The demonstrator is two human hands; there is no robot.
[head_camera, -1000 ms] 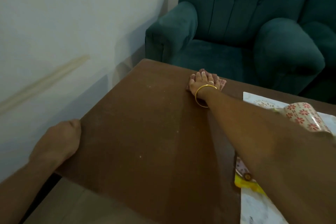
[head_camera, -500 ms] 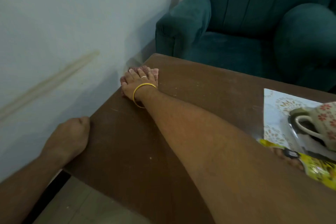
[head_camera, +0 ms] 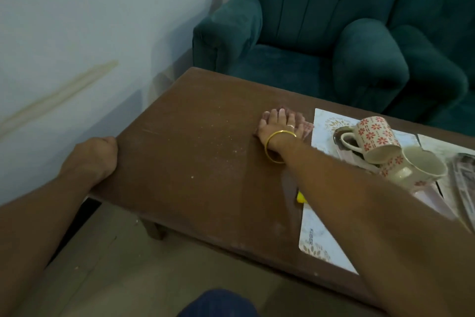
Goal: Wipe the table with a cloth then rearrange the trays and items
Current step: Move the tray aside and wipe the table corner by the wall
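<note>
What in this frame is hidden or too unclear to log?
Head view only:
- Cloth: mostly covered by the right hand; its size is unclear.
- Yellow item: hidden behind the right forearm.
- Trays: cut off by the right edge.
- Left hand: fingers curl under the table edge.

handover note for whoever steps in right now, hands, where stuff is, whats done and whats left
Right hand: flat, pressing the cloth onto the table, beside the placemat.
Left hand: gripping the table's left edge to steady it.
Things: two floral mugs are tipped together on a tray on the placemat at the right; a second tray sits further right.
Done: wiping is under way.
Left: white crumbs are scattered left of the cloth, so finish wiping, then rearrange the trays and items.
</note>
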